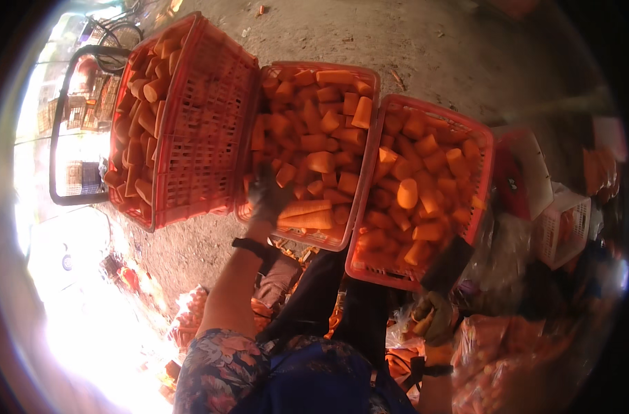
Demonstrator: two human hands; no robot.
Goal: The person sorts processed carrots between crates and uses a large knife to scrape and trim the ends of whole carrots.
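Note:
My left hand (268, 199), in a dark glove, reaches into the near left corner of the middle red plastic basket (374, 103). It touches the cut carrot pieces (320, 162) beside some long carrots (306, 215); its fingertips are hard to make out, so a grip cannot be told. Lower right, my gloved right hand (434, 318) is closed around the handle of a broad-bladed cleaver (447, 264). The blade is at the near right corner of the right red basket (488, 155), which also holds cut carrots (407, 193).
A tall red basket (206, 119) full of carrot pieces, with a dark handle frame (61, 124), stands at the left. Bagged carrots (493, 357) lie lower right. A white crate (565, 227) and plastic bags are at the right. The ground (319, 31) has scattered scraps.

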